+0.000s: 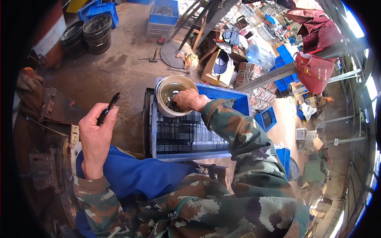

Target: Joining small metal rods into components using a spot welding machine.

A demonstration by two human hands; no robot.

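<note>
Raised at the left, my left hand [96, 133] is closed around a slim black piece [108, 108], pinched between thumb and fingers with its end pointing up and right. My right hand [190, 100] reaches into a pale round bucket [163, 104] with murky liquid and small dark bits inside. Its fingers are bent downward and their tips are hidden; what they hold I cannot make out. The bucket stands over the far left corner of a blue plastic crate [190, 156]. Rows of thin black flat parts [186, 131] lie close together in that crate.
Blue cloth [147, 170] covers my lap. Machinery [47, 166] stands close on the left. Two dark buckets [97, 33] are at the far left. A hammer [152, 57] lies on the floor beyond the crate, near an open cardboard box [218, 69]. A slanted beam [266, 79] crosses at the right.
</note>
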